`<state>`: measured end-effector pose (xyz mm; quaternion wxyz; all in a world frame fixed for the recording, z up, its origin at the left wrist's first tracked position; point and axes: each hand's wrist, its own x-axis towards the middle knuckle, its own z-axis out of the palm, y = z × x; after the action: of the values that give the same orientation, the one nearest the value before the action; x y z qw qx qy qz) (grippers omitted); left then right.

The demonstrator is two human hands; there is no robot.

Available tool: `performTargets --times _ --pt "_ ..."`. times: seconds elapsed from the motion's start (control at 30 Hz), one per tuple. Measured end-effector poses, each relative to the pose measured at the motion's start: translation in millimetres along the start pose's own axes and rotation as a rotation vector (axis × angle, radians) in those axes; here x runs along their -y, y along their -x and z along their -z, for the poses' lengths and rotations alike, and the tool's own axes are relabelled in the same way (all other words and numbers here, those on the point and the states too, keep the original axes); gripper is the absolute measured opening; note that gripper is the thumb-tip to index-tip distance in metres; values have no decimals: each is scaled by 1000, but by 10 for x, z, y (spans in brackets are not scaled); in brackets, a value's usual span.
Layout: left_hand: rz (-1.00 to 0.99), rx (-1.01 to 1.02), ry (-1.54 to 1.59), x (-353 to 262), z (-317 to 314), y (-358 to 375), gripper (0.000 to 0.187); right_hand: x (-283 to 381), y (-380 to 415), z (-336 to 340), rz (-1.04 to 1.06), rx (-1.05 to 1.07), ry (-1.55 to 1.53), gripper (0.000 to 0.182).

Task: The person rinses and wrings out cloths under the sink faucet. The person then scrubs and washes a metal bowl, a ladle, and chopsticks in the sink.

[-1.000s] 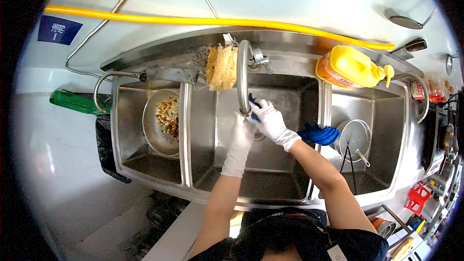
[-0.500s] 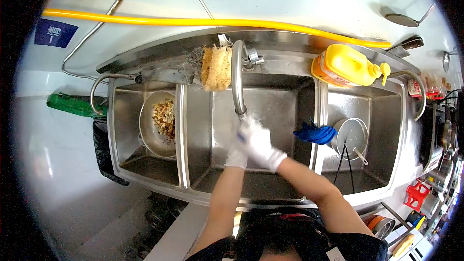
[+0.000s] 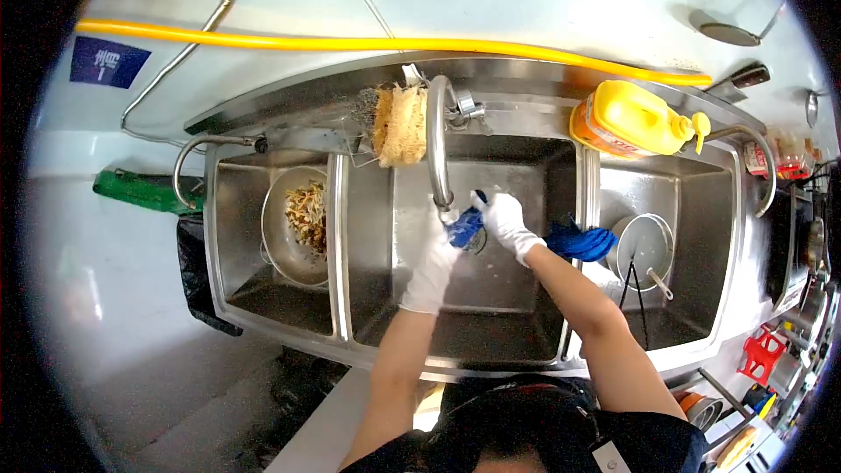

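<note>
Both my hands wear white gloves and are over the middle basin, just below the spout of the curved metal faucet (image 3: 438,142). A small wet-looking blue cloth (image 3: 466,228) is stretched between them. My left hand (image 3: 441,241) is closed on its left end, partly hidden by the spout tip. To the right, my right hand (image 3: 505,217) pinches the cloth's upper right end. Another, darker blue cloth (image 3: 580,243) hangs over the divider beside my right wrist.
The left basin holds a large pan (image 3: 279,250) with chopped food scraps. In the right basin stands a pot with a handle (image 3: 644,250). On the back ledge are a loofah sponge (image 3: 401,127) and a yellow detergent jug (image 3: 626,118). A yellow hose (image 3: 394,44) crosses behind.
My hands were pressed together, blurred, with the cloth mostly hidden. Now they are apart, the right one farther right and up, and the blue cloth shows between them.
</note>
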<state>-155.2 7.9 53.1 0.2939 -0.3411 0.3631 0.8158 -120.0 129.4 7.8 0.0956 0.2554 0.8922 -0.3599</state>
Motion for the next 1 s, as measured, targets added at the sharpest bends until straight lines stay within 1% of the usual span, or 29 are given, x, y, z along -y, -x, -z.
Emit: performTargets --times 0.03,0.07,0.13,0.17,0.2,0.23,0.27,0.3,0.33,0.37,0.4,0.47,0.5,0.53,0.57,0.6,0.63,0.67,0.73,0.77,0.8,0.87,0.9,0.93,1.0 --pt "-6 197 30 -86 336 -284 41 -242 -26 -214 212 -144 -135 44" --pt "-83 115 -20 -197 142 -109 46 -212 6 -95 184 -8 -281 34" --pt "-183 -58 -318 -319 24 6 53 -415 -63 -342 156 -91 -358 25" --pt "-254 -114 -527 -350 -15 70 59 -434 -80 -289 224 -86 -341 25" --pt "-253 -62 -539 -333 -5 74 50 -410 -66 -196 292 -80 -326 26" --pt "-255 -10 -549 -308 -4 64 41 -190 99 51 385 -153 -389 34" --pt "-258 43 -557 -283 -13 39 32 -49 146 191 535 -149 -384 38" --pt "-339 -22 -682 -247 -32 -13 28 54 185 222 398 115 -710 37" --pt "-321 21 -643 -246 -27 -42 27 110 224 235 243 383 -1023 37" --pt "-305 66 -605 -270 -78 -15 27 120 218 198 237 417 -1057 27" --pt "-288 111 -568 -297 -125 16 26 106 170 197 235 469 -1029 18" --pt "-387 150 -686 -339 -100 30 22 95 164 338 237 491 -822 12" --pt "-452 175 -766 -364 11 -68 21 156 186 371 249 366 -949 10" --pt "-516 200 -848 -400 129 -180 20 191 166 447 260 281 -987 11" --pt "-647 145 -1066 -502 152 -197 18 201 110 489 224 253 -1009 12" --pt "-648 160 -1013 -530 185 -183 31 209 64 533 187 224 -1031 13" --pt "-689 199 -1116 -580 225 -161 27 209 52 573 171 272 -980 14" --pt "-730 241 -1220 -643 226 -93 24 191 54 566 222 336 -941 14" --pt "-686 264 -1219 -770 128 169 20 149 64 531 324 467 -856 14" --pt "-652 188 -1203 -841 98 283 19 216 139 684 411 545 -709 21" --pt "-596 146 -1145 -912 19 457 18 203 151 654 495 526 -493 29" --pt "-700 154 -1140 -968 158 470 21 193 178 785 518 508 -76 35" --pt "-719 99 -1079 -996 186 526 22 44 105 707 532 465 17 37" --pt "-665 43 -982 -1069 238 538 26 -31 65 740 540 412 72 36" --pt "-722 36 -745 -1209 490 383 30 -207 -6 785 416 444 -58 33"
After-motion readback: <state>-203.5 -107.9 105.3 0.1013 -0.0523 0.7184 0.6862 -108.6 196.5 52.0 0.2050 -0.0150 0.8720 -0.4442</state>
